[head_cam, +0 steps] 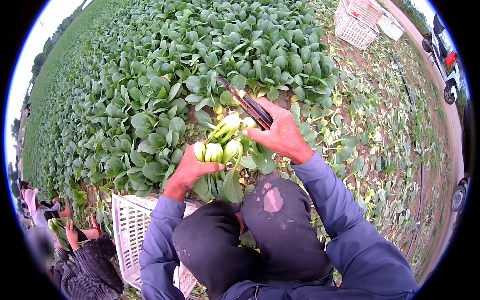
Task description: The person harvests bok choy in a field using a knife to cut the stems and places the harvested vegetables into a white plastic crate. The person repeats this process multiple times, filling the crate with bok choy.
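My left hand (190, 169) grips several heads of bok choy (213, 153), their pale bases turned up and their leaves hanging down in front of my knees. In my right hand (279, 129) is a box-cutter-style knife (255, 109) with a black and red handle. Its dark, dirty blade points up and to the left, away from my body. A pale bok choy base (249, 123) shows by my right thumb. Another bok choy head (226, 127) lies between the two hands, just above the bunch; I cannot tell which hand supports it.
Standing bok choy plants (150, 93) fill the ground ahead and left. A white plastic crate (129, 240) stands beside my left leg. At lower left a co-worker (86, 270) holds greens. Cut leaves (367, 150) litter the right, with stacked crates (354, 28) and a scooter (446, 67) beyond.
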`<state>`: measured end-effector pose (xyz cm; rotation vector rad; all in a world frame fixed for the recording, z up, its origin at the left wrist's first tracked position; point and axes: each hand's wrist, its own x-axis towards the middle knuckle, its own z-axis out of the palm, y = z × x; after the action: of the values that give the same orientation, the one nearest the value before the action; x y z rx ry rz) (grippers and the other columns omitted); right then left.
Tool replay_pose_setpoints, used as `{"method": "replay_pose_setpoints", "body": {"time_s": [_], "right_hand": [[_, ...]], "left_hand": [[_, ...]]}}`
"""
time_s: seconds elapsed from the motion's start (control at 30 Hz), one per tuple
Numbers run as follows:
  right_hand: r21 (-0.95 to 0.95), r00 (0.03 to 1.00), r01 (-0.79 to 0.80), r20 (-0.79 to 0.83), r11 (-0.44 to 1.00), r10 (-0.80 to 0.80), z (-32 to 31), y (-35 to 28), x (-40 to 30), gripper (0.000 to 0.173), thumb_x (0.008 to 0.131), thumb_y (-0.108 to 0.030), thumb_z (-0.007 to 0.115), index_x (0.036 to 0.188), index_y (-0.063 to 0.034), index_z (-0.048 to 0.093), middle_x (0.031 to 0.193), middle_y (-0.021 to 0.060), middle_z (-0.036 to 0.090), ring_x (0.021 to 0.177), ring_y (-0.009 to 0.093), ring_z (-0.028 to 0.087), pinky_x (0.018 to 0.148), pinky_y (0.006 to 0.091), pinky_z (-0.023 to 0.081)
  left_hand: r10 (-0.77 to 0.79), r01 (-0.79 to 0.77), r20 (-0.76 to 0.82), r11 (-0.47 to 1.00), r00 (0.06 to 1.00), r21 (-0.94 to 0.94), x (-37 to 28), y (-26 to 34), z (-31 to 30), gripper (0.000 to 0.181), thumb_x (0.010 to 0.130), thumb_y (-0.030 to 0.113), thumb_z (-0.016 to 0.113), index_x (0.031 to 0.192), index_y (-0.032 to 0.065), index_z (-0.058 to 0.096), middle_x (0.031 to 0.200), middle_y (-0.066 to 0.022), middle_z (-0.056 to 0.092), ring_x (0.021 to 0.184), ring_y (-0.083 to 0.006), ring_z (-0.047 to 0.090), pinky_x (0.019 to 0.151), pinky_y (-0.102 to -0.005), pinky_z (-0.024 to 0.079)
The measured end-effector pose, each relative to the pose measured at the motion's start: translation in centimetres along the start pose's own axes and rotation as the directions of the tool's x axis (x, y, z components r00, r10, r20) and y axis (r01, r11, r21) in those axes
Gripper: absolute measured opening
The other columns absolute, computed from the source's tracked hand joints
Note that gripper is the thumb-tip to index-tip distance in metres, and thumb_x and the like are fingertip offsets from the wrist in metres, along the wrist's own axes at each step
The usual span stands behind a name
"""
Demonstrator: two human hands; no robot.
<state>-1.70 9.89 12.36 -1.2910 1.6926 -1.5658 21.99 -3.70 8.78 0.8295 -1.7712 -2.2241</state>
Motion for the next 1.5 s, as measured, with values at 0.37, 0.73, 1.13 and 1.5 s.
{"method": "replay_pose_setpoints", "body": {"time_s": [0.37,0.73,1.13,1.5], "right_hand": [[0.123,0.97,-0.157,0.205,0.98,0.13,2.9,-1.2,0.9,0.051,0.083,-0.021,0.093,0.126,-0.0004,0.076,0.094,-0.0064,0.07,0.08,0.003,0.056,0.072,0.0228,0.048],[0.234,0.989,-0.134,0.094,0.963,0.114,5.3,-1.1,2.9,0.04,0.085,-0.016,0.089,0.12,0.0012,0.079,0.094,-0.0034,0.074,0.081,0.003,0.061,0.074,0.0225,0.052],[0.157,0.815,-0.375,0.525,0.914,0.244,8.0,-5.7,5.3,0.038,0.084,-0.024,0.092,0.108,-0.0023,0.072,0.073,-0.0064,0.059,0.048,0.001,0.043,0.042,0.0222,0.031],[0.013,0.736,-0.423,0.588,0.906,0.336,14.4,-8.5,4.8,0.032,0.086,-0.021,0.089,0.103,-0.0005,0.071,0.071,-0.0028,0.063,0.047,0.003,0.051,0.04,0.0216,0.036]], "left_hand": [[0.022,-0.018,-0.043,0.995,0.999,0.102,-2.2,0.2,0.0,0.041,0.076,0.006,0.088,0.114,-0.0005,0.073,0.101,-0.0016,0.076,0.087,-0.0109,0.069,0.081,-0.0293,0.057],[0.087,-0.087,0.019,0.996,0.996,0.02,-4.4,0.9,-0.6,0.096,0.074,-0.003,0.085,0.161,0.0035,0.047,0.122,-0.0002,0.07,0.106,-0.0096,0.066,0.097,-0.0276,0.055],[0.19,-0.332,-0.53,0.925,0.826,-0.185,-9.3,0.9,-7.9,0.055,0.086,0.01,0.091,0.136,0.001,0.07,0.119,-0.0026,0.075,0.103,-0.013,0.071,0.094,-0.0312,0.057],[0.233,-0.466,-0.557,0.824,0.797,-0.322,-9.2,0.3,-3.0,0.054,0.087,0.008,0.091,0.136,0.0003,0.07,0.121,-0.0042,0.076,0.105,-0.0134,0.072,0.094,-0.0313,0.059]]}}
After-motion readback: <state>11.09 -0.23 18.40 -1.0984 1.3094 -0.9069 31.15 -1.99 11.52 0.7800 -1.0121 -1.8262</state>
